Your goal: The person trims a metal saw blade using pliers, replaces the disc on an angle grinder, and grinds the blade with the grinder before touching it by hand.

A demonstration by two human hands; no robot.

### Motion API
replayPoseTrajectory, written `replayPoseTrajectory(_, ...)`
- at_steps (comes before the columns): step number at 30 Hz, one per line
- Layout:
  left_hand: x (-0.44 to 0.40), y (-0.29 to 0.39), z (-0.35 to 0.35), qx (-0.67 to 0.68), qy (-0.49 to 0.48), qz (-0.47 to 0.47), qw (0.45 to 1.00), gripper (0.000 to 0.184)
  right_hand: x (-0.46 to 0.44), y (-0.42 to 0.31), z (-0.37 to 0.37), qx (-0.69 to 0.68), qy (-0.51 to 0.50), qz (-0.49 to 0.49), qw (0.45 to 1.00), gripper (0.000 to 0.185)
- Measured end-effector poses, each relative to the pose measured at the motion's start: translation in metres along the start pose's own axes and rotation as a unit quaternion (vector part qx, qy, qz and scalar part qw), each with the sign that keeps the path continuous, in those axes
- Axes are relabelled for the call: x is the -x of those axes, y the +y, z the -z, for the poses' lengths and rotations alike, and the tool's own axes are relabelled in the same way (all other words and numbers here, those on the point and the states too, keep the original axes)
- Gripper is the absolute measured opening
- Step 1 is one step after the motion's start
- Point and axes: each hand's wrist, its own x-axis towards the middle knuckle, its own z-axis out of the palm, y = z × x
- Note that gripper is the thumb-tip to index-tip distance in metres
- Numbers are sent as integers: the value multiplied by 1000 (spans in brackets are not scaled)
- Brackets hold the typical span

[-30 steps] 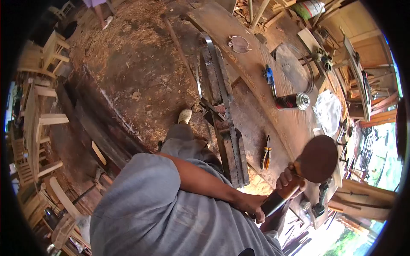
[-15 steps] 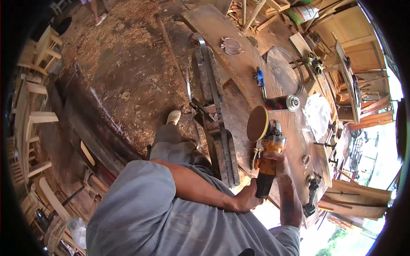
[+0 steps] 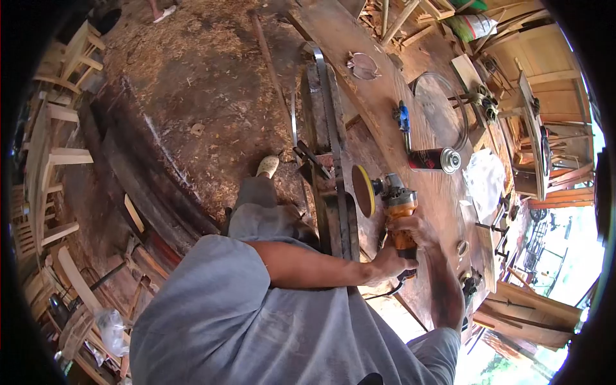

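Both hands grip one angle grinder (image 3: 400,203) — the right hand (image 3: 414,231) wrapped around its body, the left hand (image 3: 390,260) at its rear end. A round disc (image 3: 364,191) with a yellow edge is mounted on the grinder, on its left. Farther left of the grinder runs a long toothed blade (image 3: 341,176), set along dark blocks (image 3: 316,122); whether the disc touches it cannot be told. Above and right of the grinder, on a wooden bench (image 3: 383,109), lies a dark canister (image 3: 430,160) with a blue torch head (image 3: 402,119). Right of the grinder sits a clear plastic bag (image 3: 484,183); well left — a shoe (image 3: 268,165) on the shavings-strewn floor (image 3: 212,102).
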Motion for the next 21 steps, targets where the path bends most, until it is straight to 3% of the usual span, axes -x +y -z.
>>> replayPoseTrajectory(3,-23,-21,-4,0,70,-71,995,27,-11,7,7,81,-38,77,993,25)
replayPoseTrajectory(5,-34,-25,-6,8,58,-40,997,28,-12,-2,7,64,-38,19,997,24)
replayPoseTrajectory(9,-36,-19,-11,31,48,-29,998,35,-20,12,24,184,-102,72,975,20)
replayPoseTrajectory(11,-4,15,-10,-7,52,-28,998,35,-2,-30,0,48,2,-36,998,22)
replayPoseTrajectory(13,4,18,-12,-47,55,-27,997,35,-1,-22,2,-13,-11,-35,999,27)
replayPoseTrajectory(15,2,0,-17,80,75,-143,984,34,2,-19,1,-77,-23,-33,996,32)
replayPoseTrajectory(17,5,-3,-13,75,39,-116,990,35,6,-18,-6,-164,-23,-11,986,41)
replayPoseTrajectory(21,14,3,-2,78,-42,-93,992,41,5,-18,-14,-149,5,22,989,50)
